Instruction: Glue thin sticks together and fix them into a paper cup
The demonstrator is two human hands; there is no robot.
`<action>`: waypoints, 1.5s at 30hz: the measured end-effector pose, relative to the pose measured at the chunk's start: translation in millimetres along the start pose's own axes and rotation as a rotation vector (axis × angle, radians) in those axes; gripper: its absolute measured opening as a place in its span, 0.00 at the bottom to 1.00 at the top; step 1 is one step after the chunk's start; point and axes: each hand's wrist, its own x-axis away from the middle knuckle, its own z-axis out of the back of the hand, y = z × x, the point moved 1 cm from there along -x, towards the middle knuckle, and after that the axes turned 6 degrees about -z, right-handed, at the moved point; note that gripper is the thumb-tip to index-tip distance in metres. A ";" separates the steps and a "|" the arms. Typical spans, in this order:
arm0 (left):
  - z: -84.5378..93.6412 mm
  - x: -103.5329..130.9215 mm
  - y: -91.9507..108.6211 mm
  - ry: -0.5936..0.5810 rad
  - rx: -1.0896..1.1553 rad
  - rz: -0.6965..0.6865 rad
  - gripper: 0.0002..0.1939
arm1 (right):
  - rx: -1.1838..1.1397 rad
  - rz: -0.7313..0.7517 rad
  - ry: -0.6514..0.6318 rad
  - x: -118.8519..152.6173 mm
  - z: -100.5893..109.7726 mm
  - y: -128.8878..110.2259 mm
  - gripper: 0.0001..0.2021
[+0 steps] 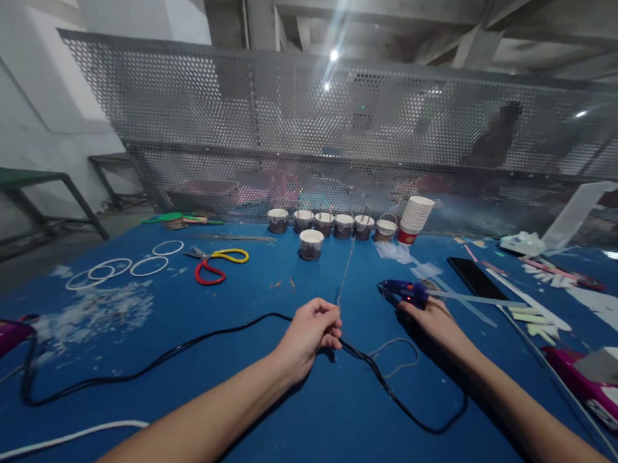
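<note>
My left hand (311, 333) is closed in a pinch on a thin grey string (347, 270), above the middle of the blue table. From my fingertips the string runs up towards a row of small cups with white tops (343, 225); a loose loop of thin string lies on the table to the right. My right hand (436, 321) is wrapped round a blue hot glue gun (405, 291) with a small red light. A clear glue stick (478, 298) sticks out behind it, and its nozzle points left. One more white-topped cup (311, 245) stands in front of the row.
Red-and-yellow scissors (219, 262) and white rings (149, 266) lie at the left. A black cable (190, 343) crosses the table under my left hand. Stacked paper cups (417, 216), a black phone (477, 280) and a magenta device (602, 395) are at the right. Behind rises a perforated metal screen (307, 120).
</note>
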 end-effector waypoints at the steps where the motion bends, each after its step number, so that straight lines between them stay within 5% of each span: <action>1: 0.8 -1.0 -0.6 0.002 -0.003 0.006 0.04 | -0.018 -0.010 -0.017 5.2 0.6 -2.4 0.15; 10: 5.5 -6.6 -7.5 -0.012 -0.009 0.019 0.06 | -0.054 0.012 -0.189 47.1 -11.1 -24.6 0.17; 45: 1.1 -2.9 -5.5 -0.081 0.012 0.045 0.07 | 0.029 0.098 -0.259 56.5 -6.1 -35.9 0.18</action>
